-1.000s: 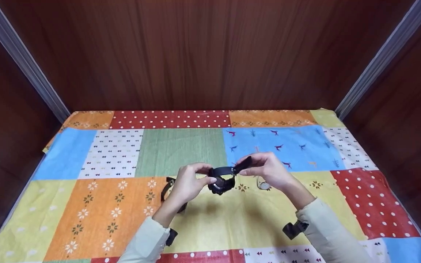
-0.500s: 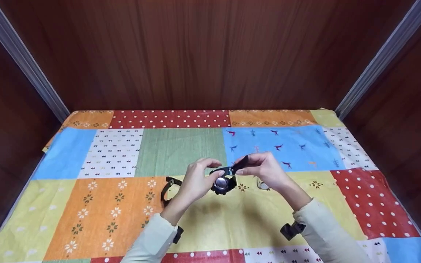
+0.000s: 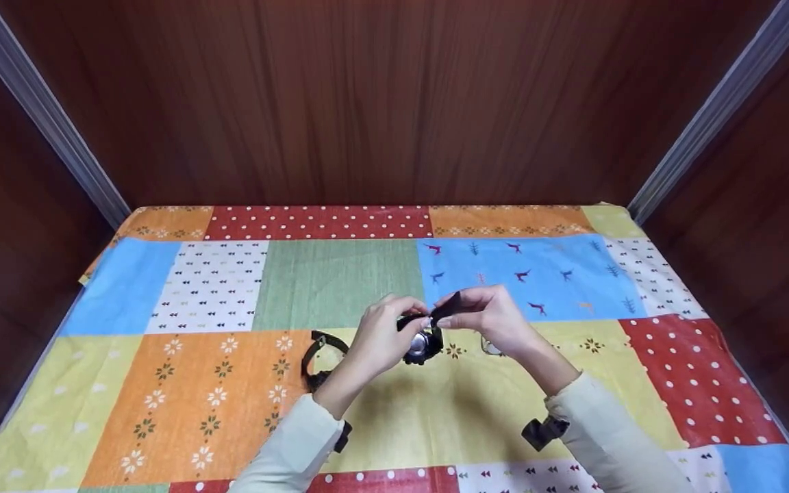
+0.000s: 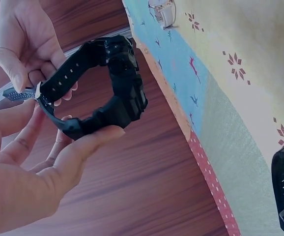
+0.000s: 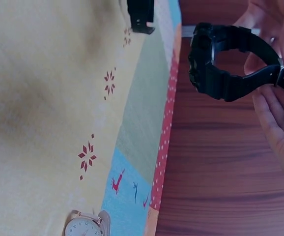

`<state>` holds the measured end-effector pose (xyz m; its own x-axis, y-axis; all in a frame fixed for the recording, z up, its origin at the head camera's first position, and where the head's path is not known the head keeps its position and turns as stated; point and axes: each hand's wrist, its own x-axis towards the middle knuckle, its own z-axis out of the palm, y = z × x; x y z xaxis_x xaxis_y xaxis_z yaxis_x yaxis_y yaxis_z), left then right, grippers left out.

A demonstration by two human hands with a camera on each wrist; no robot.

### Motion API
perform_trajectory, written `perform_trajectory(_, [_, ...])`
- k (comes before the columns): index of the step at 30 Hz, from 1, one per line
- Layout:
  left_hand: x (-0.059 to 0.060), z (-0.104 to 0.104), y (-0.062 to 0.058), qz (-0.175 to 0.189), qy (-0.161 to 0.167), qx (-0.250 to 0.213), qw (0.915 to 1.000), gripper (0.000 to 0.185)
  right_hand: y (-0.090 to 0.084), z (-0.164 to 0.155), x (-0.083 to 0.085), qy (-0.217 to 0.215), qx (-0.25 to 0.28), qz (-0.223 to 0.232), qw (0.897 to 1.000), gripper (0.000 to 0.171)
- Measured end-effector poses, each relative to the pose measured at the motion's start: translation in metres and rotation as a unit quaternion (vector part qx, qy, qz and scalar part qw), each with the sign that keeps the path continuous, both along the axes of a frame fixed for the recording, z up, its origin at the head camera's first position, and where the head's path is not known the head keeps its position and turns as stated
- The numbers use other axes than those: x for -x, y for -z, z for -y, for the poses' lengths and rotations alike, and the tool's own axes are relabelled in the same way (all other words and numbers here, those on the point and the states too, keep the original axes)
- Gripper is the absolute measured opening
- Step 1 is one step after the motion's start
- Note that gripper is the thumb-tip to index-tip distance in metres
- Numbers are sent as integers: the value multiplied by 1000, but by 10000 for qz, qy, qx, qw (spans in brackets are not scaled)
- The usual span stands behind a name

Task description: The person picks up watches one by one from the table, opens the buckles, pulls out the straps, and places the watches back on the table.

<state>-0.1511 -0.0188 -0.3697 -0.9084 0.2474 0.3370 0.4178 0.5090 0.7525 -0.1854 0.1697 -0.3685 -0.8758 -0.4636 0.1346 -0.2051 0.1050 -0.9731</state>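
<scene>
Both hands hold a chunky black watch [image 3: 420, 340] with a ribbed rubber strap above the patchwork cloth [image 3: 196, 383]. The left hand [image 3: 384, 339] grips the strap near the buckle; the right hand [image 3: 494, 316] pinches the perforated strap end. A small round white-dial watch [image 5: 85, 226] lies nearby.
</scene>
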Motion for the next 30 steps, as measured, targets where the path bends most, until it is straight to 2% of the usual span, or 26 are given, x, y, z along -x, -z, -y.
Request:
perform_trajectory(9, [0, -2, 0, -38, -53, 124, 9999, 5, 2, 2, -1, -80, 77, -28, 9999, 29])
perform_trajectory(16, [0, -3, 2, -27, -94, -5, 10000, 4, 2, 3, -1, -103, 29, 57, 9999, 31])
perform_trajectory(23, [-2, -2, 1, 239, -7, -59, 9997, 4, 0, 3, -1, -22, -43, -33, 10000, 26])
perform_trajectory(30, [-3, 0, 1, 215, 102, -136, 9996, 4, -1, 3, -2, -13, -39, -11, 10000, 26])
